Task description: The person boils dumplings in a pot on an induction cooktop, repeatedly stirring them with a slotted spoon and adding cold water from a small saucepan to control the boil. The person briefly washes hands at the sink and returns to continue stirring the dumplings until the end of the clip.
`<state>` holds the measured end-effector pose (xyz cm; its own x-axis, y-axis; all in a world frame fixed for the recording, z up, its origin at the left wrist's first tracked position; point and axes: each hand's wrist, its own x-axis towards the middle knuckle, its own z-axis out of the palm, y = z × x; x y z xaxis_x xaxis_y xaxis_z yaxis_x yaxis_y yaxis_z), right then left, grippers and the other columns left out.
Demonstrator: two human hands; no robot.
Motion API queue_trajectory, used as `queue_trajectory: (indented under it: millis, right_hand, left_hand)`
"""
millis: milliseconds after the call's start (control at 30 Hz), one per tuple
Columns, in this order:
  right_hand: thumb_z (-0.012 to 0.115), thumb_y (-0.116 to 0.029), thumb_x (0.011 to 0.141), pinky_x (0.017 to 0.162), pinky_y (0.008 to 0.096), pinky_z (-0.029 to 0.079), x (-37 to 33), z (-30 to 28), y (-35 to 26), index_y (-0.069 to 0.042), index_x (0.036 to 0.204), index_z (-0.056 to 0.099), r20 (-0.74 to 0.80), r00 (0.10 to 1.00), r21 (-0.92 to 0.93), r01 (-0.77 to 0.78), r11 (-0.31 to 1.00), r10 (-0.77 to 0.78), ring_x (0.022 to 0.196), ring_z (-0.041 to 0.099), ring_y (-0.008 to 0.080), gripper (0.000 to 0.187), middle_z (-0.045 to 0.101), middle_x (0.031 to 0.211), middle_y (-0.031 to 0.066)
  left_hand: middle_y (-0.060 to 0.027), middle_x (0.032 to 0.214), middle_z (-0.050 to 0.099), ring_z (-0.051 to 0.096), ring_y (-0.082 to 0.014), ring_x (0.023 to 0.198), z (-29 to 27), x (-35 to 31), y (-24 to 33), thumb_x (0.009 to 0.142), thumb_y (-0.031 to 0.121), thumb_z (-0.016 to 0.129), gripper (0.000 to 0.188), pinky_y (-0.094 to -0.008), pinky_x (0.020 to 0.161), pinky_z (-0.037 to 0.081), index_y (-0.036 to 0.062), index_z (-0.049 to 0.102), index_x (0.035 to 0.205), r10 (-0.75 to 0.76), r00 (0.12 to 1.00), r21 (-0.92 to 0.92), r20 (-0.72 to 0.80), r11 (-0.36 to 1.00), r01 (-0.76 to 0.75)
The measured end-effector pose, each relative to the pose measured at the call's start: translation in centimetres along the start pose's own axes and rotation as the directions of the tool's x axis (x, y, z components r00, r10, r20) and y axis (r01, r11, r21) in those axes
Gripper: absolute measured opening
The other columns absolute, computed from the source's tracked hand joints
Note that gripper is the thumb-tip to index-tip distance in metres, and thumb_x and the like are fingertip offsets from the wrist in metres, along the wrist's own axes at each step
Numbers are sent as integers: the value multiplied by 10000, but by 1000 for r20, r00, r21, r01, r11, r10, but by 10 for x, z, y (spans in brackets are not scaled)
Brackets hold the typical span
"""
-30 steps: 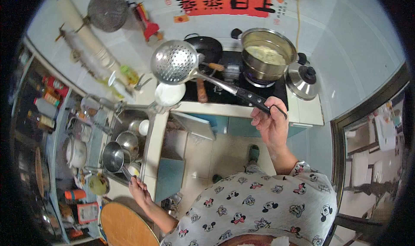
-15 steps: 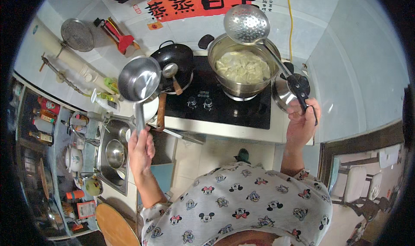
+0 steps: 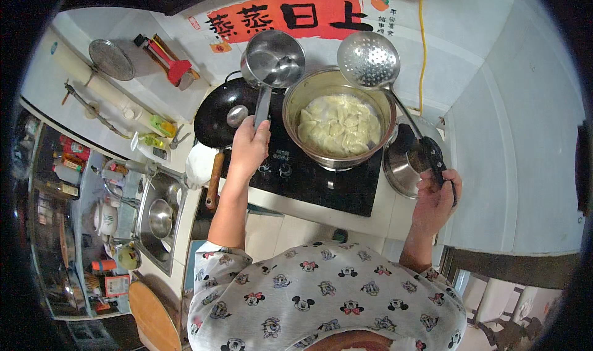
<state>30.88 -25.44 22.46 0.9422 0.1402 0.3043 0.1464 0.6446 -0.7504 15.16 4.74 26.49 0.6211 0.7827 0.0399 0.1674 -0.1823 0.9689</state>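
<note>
My left hand [image 3: 249, 150] is closed around the handle of a deep metal water ladle [image 3: 273, 58]. Its bowl hangs over the back of the stove, between the black wok and the steel pot. In my right hand [image 3: 435, 203] is the black handle of a perforated skimmer [image 3: 369, 61]. The skimmer's head is above the far right rim of the pot [image 3: 293, 101] and looks empty. Pale dumplings [image 3: 340, 129] crowd together in liquid inside the pot, which stands on the right burner. A spoon [image 3: 237, 116] lies in the wok [image 3: 213, 113], its handle hidden behind my left hand.
A steel lid [image 3: 401, 169] lies right of the black glass stove [image 3: 346, 196], under my right forearm's reach. The wok's wooden handle [image 3: 215, 181] sticks out toward me. Further left are a white bowl [image 3: 201, 166] and a sink [image 3: 145, 227] holding a metal bowl [image 3: 161, 218].
My left hand has carried the water ladle right and away from me, from the wok's left side toward the pot. The skimmer stays in my right hand. The whole view has shifted somewhat.
</note>
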Motion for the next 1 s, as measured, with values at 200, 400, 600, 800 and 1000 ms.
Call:
queue_trajectory:
  millis: [200, 400, 600, 800, 1000]
  right_hand:
    - [494, -204, 909, 571, 297, 516, 17, -4, 2, -20, 1056, 477, 65, 998, 2, 13, 1000, -13, 682, 602, 193, 236, 603, 857, 152]
    - [470, -198, 920, 523, 268, 512, 26, -6, 6, -12, 1059, 466, 74, 997, 2, 16, 1000, -17, 640, 603, 191, 233, 603, 844, 165]
    - [481, -200, 914, 548, 284, 532, 29, -5, 9, -13, 1064, 468, 52, 999, 21, 8, 1000, -9, 648, 605, 194, 240, 603, 842, 167]
    - [498, -204, 909, 575, 301, 534, 27, -4, 10, -15, 1058, 476, 55, 998, 25, -12, 1000, 11, 668, 602, 194, 242, 602, 844, 165]
    - [495, -206, 913, 609, 290, 506, 23, 2, 9, -22, 1055, 484, 11, 1000, 29, -16, 999, 16, 684, 596, 189, 233, 606, 865, 163]
  left_hand:
    - [-145, 590, 532, 534, -265, 499, 16, 34, -15, 904, 175, 528, 224, -372, 479, 399, -27, 488, 816, 264, 963, 398, -63, 891, -218]
    - [-220, 629, 539, 544, -391, 587, 24, 44, -6, 893, 169, 536, 228, -416, 531, 410, -39, 483, 815, 359, 930, 519, -72, 810, -273]
    - [-237, 654, 559, 562, -423, 630, 30, 47, 1, 892, 153, 531, 206, -450, 542, 420, -37, 480, 830, 366, 929, 571, -59, 775, -270]
    - [-251, 671, 565, 566, -435, 673, 32, 49, -3, 889, 144, 530, 195, -472, 560, 429, -37, 480, 837, 416, 908, 637, -55, 715, -289]
    - [-162, 617, 560, 560, -306, 526, 25, 55, -11, 900, 173, 526, 211, -401, 507, 426, -34, 498, 872, 370, 928, 472, -42, 826, -309]
